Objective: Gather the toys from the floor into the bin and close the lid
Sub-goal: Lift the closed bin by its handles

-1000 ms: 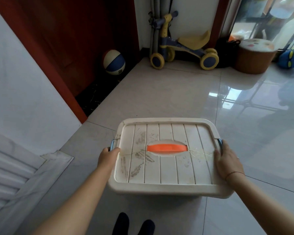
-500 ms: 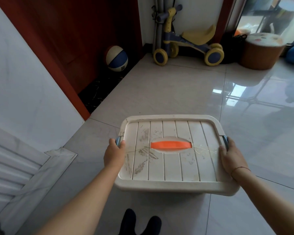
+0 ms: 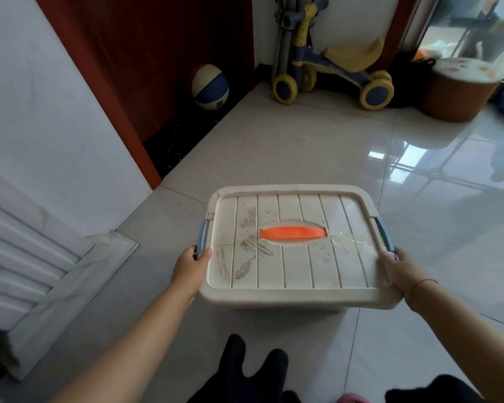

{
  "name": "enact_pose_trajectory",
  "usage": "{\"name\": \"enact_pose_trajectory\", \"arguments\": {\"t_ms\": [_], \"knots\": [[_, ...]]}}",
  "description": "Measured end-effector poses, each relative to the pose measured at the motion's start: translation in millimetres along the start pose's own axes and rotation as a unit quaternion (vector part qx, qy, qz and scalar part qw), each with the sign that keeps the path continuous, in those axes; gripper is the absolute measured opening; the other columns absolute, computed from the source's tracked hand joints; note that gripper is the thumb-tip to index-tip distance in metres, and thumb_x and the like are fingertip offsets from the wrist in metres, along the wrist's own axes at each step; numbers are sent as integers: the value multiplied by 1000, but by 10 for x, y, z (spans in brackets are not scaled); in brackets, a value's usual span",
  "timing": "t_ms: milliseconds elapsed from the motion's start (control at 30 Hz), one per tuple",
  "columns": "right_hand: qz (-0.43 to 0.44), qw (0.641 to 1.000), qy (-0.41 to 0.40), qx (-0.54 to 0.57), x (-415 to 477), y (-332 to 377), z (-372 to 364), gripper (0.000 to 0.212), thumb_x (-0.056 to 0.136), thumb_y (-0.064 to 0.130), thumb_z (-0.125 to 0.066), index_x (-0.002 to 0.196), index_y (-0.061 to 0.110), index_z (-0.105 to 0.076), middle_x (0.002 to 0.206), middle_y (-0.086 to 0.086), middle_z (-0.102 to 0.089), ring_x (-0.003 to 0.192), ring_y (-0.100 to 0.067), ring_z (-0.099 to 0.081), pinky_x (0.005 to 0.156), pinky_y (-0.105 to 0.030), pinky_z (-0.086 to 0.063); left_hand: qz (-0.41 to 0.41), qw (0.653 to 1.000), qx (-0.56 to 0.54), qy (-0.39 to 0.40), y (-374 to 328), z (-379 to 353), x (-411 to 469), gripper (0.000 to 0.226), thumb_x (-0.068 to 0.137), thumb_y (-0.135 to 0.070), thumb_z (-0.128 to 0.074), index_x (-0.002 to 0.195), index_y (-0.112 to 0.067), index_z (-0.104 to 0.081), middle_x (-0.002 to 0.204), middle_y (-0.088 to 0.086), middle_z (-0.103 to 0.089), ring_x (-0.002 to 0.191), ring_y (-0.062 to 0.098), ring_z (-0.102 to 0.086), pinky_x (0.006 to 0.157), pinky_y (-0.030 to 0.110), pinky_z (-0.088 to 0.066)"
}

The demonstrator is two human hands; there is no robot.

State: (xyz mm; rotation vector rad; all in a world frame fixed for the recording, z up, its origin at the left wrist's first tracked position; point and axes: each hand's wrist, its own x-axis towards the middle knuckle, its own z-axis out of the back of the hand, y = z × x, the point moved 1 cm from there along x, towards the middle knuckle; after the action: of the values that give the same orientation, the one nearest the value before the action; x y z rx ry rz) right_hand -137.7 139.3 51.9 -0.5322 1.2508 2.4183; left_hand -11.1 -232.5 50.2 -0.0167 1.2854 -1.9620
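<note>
My left hand [image 3: 191, 266], right hand [image 3: 399, 271] each grip bin [image 3: 291, 299] side by blue latch [image 3: 203, 235]. Lid [image 3: 297, 271] on, seemingly closed. Ball [image 3: 210, 87], ride-on [image 3: 332, 71] lie by wall: gathering possibly unfinished.

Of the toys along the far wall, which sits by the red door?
The blue-and-cream ball, left of the yellow-wheeled ride-on; the ride-on stands in the white-wall corner instead.

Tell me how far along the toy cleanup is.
Done: the lid sits on the bin. In hand: the left hand and right hand grip its sides by the blue latches. Left, possibly: a ball and a ride-on toy sit by the far wall.
</note>
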Motion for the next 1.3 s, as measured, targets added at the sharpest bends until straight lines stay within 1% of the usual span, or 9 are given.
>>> {"name": "enact_pose_trajectory", "arguments": {"t_ms": [133, 233, 333, 400, 500, 600, 700, 900, 1300], "knots": [[44, 996, 63, -34, 95, 330, -238, 38, 98, 26, -40, 131, 8, -45, 101, -15, -56, 88, -29, -54, 81, -42, -50, 38, 997, -27, -57, 247, 208, -144, 30, 93, -37, -47, 106, -11, -56, 95, 8, -65, 88, 26, -62, 81, 44, -55], [84, 987, 111, -86, 128, 651, -638, 34, 97, 20, -39, 126, 6, -47, 89, -10, -53, 81, -26, -51, 71, -35, -45, 58, 987, -56, -136, 488, 495, -262, 28, 93, -33, -47, 103, -8, -57, 92, 10, -64, 85, 29, -61, 76, 40, -52], [121, 970, 178, -117, 47, 988, -1169, 36, 95, 24, -40, 129, 12, -43, 107, -18, -55, 97, -33, -54, 87, -45, -49, 90, 968, -80, -219, 772, 879, -356, 30, 94, -29, -48, 107, -4, -58, 95, 14, -63, 87, 32, -60, 75, 39, -49], [135, 952, 246, -122, -63, 1230, -1541, 43, 91, 30, -39, 133, 20, -38, 120, -16, -52, 109, -36, -53, 94, -53, -48, 116, 952, -100, -264, 968, 1135, -413, 32, 95, -30, -47, 113, -6, -57, 102, 16, -64, 91, 33, -60, 79, 41, -51], [136, 938, 302, -106, -253, 1599, -2076, 42, 94, 23, -39, 136, 23, -38, 127, -12, -50, 115, -33, -51, 97, -52, -46, 147, 925, -121, -329, 1156, 1467, -479, 34, 96, -28, -45, 121, -7, -54, 109, 15, -63, 97, 34, -60, 79, 39, -49], [159, 955, 242, -69, -406, 1909, -2584, 44, 92, 22, -51, 135, 16, -48, 131, -14, -52, 113, -32, -51, 101, -41, -43, 178, 890, -156, -390, 1269, 1728, -450, 36, 95, -23, -46, 123, -2, -54, 117, 23, -61, 103, 38, -59, 86, 43, -50], [164, 960, 227, -13, -467, 2130, -2963, 41, 91, 19, -56, 131, 13, -54, 131, -13, -55, 106, -28, -50, 98, -33, -38, 201, 864, -163, -431, 1362, 1871, -399, 36, 95, -20, -44, 123, 1, -55, 119, 26, -59, 107, 41, -57, 87, 43, -47], [193, 952, 238, -22, -399, 2383, -3318, 40, 91, 20, -55, 131, 18, -54, 131, -11, -54, 113, -28, -51, 108, -38, -36, 226, 843, -115, -475, 1510, 1749, -438, 42, 96, -27, -41, 131, -4, -50, 125, 25, -57, 113, 42, -54, 93, 43, -43], [246, 944, 210, -72, -388, 2505, -3457, 38, 94, 24, -49, 131, 21, -54, 137, -8, -51, 122, -30, -47, 106, -36, -34, 216, 820, -189, -496, 1513, 1626, -349, 43, 97, -25, -40, 136, -6, -43, 126, 27, -55, 110, 43, -56, 89, 46, -49]]}}
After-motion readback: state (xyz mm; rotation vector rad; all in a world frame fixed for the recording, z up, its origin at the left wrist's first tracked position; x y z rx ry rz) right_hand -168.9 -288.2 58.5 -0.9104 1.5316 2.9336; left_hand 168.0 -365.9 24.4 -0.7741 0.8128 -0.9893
